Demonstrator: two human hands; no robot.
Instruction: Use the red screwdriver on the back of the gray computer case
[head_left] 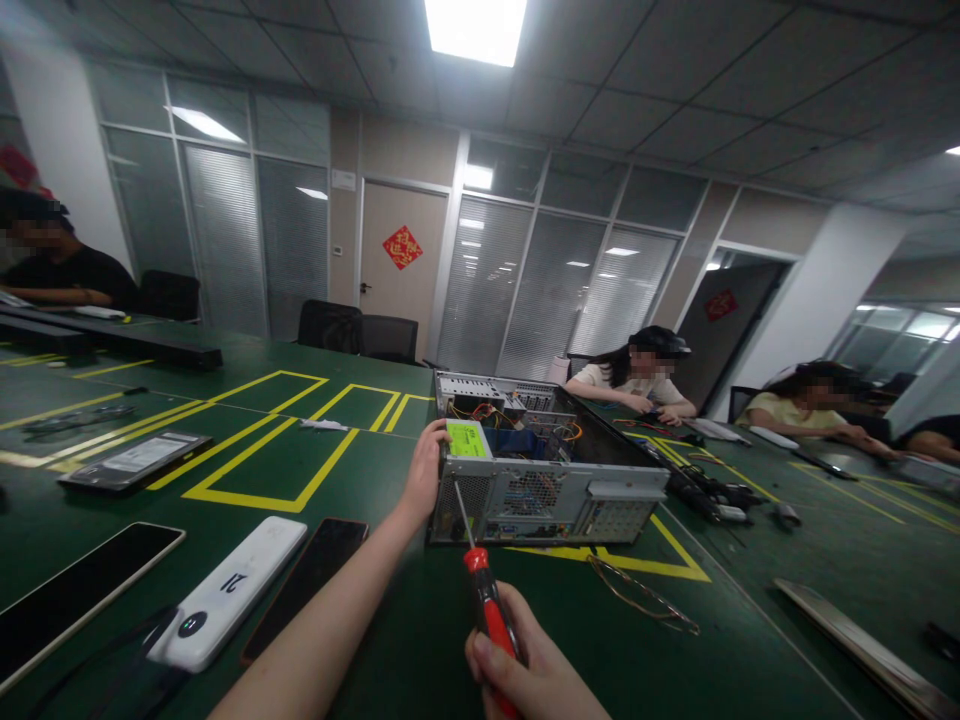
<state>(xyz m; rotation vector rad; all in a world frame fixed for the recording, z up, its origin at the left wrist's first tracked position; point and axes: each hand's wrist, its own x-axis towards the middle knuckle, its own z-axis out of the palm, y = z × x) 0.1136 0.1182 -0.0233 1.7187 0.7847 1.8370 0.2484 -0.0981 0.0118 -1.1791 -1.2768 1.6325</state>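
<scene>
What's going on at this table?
A person has both hands at an opened desktop PC case. The right hand grips a red-and-black screwdriver, pointed at the mesh vent below a green label; whether it meets a screw is unclear. The left hand is against the case's left corner. A hard drive lies further left.

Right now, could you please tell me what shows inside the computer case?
In the computer case, colored wires and a green-labelled box show; its near wall hides lower parts.
</scene>
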